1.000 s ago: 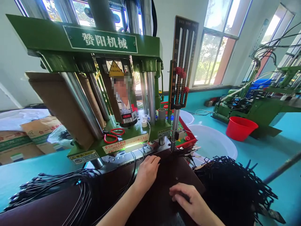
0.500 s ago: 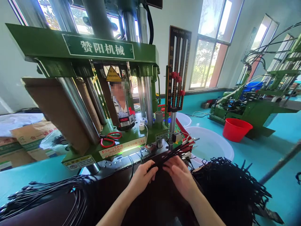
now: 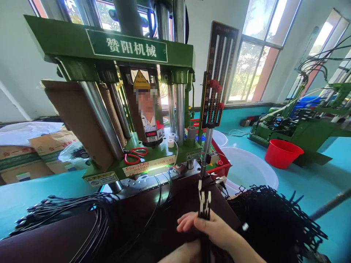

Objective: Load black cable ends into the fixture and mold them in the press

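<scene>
Near the bottom centre, my right hand [image 3: 210, 226] is closed round a bundle of black cables [image 3: 204, 213], its thumb across them. Their silvery connector ends point up, away from me. Lower down, my left hand [image 3: 189, 252] is blurred beside the same bundle, its fingers hidden. Both hands are over the dark brown table [image 3: 167, 219]. A coil of black cables [image 3: 98, 215] lies on the table to the left. Two thin black cables run from the green press [image 3: 153, 157] onto the table.
Red-handled scissors [image 3: 135, 155] lie on the press base. At the right is a large heap of black cable parts [image 3: 268, 223]. Behind it stand a white tub [image 3: 249, 170] and a red bucket [image 3: 283, 153]. A person's reflection shows in the press.
The bundle has swung from slanting rightward to upright and come closer to me. Both hands have moved lower, the left one most. The view has shifted slightly.
</scene>
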{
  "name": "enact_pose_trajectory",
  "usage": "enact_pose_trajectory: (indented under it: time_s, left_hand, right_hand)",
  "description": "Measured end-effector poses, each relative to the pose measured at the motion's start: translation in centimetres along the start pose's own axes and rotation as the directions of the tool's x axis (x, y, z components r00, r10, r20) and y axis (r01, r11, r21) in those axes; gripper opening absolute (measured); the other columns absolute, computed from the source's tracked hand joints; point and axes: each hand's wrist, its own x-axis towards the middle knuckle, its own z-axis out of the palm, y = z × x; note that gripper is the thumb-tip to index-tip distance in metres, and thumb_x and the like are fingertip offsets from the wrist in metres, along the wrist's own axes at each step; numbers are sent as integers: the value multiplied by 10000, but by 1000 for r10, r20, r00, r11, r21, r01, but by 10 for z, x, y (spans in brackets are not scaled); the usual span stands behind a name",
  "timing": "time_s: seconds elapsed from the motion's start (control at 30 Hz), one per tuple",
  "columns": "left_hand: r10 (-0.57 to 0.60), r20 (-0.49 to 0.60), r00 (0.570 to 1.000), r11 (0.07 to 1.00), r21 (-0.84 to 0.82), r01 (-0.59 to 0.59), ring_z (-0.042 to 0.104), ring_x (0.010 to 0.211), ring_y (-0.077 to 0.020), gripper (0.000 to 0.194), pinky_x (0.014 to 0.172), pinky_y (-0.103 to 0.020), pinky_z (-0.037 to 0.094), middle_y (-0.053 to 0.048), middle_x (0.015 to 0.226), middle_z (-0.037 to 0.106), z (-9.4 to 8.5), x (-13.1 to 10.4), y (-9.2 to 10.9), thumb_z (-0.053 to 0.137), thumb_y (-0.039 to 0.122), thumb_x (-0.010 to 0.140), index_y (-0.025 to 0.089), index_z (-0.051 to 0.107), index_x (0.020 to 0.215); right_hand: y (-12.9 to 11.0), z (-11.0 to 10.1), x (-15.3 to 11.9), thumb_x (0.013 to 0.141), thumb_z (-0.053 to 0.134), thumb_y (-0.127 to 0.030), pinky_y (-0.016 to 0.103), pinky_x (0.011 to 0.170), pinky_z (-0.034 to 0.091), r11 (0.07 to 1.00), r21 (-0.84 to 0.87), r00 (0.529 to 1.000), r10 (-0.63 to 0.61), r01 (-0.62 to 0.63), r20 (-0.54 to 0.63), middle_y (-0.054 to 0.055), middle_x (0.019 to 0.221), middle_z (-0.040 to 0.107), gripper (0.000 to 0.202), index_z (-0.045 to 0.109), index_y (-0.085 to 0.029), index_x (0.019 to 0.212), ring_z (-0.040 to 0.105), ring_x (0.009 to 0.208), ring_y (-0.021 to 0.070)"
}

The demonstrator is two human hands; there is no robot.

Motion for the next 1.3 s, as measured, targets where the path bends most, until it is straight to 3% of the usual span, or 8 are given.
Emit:
enact_pose_trajectory:
  time_s: [0.17, 0.3, 0.47, 0.6, 0.73, 1.0, 1.2, 1.3]
  left_hand:
    - [19, -186, 982, 950, -302, -76, 426, 401, -77, 499, 444, -208, 338, 31, 457, 468, 29, 14, -20, 531, 625, 672, 156, 555, 841]
    - [-43, -288, 957, 925, -374, -71, 227, 270, -23, 554, 329, -192, 125, 86, 312, 320, 46, 26, -32, 538, 706, 577, 157, 494, 630]
    - [-150, -246, 958, 916, -399, 41, 308, 273, -45, 530, 318, -181, 187, 54, 338, 411, 49, 31, -21, 520, 674, 621, 145, 508, 632]
    - [-245, -264, 933, 839, -539, 68, 374, 289, -65, 494, 297, -178, 241, 31, 415, 497, 46, 33, -8, 558, 624, 622, 142, 508, 718]
    - [-164, -214, 963, 824, -567, 14, 455, 332, -86, 360, 333, -188, 326, -11, 478, 563, 42, 37, -3, 592, 479, 664, 135, 499, 719]
    - [-201, -111, 973, 826, -554, 107, 418, 285, -76, 294, 297, -171, 281, -18, 424, 540, 49, 40, 7, 601, 398, 646, 125, 496, 676]
    - [55, -273, 960, 799, -565, -206, 369, 256, -42, 580, 273, -154, 215, 21, 623, 590, 53, 19, 11, 533, 586, 692, 214, 343, 1096]
    - [65, -246, 967, 854, -488, -181, 342, 275, -7, 509, 289, -162, 194, 30, 656, 530, 50, 15, 14, 538, 593, 688, 184, 477, 985]
  right_hand:
    - [14, -2, -6, 772, 589, -373, 434, 970, 317, 981, 159, 988, 128, -114, -85, 96, 1047, 647, 298, 661, -189, 996, 538, 1049, 257]
    - [-5, -27, 8, 834, 488, -385, 463, 958, 325, 923, 385, 978, 72, 8, -194, 99, 1087, 630, 384, 535, -215, 1175, 571, 1009, 250]
    - [-28, -40, 18, 880, 431, -356, 472, 922, 351, 988, 12, 985, 154, -154, -81, 116, 959, 677, 331, 604, -147, 1068, 607, 926, 246]
    - [-34, -43, 12, 890, 388, -394, 422, 929, 351, 902, -369, 974, 216, -224, -64, 99, 1009, 662, 377, 668, -151, 957, 565, 999, 234]
    - [-32, -52, 7, 869, 445, -344, 387, 912, 381, 940, -295, 985, 167, -174, -49, 72, 1126, 609, 290, 638, -194, 1026, 557, 1019, 219]
    - [-39, -74, 8, 772, 555, -277, 324, 730, 453, 888, -395, 972, 214, -233, -92, 42, 748, 689, 163, 674, -168, 799, 614, 750, 187]
    - [-42, -85, -2, 737, 589, -293, 289, 647, 456, 897, -307, 948, 305, -317, -88, 28, 681, 662, 162, 663, -150, 760, 599, 644, 163]
    - [-47, -83, -12, 764, 572, -304, 298, 671, 455, 906, -315, 959, 257, -282, -121, 28, 710, 648, 170, 633, -154, 816, 600, 669, 165]
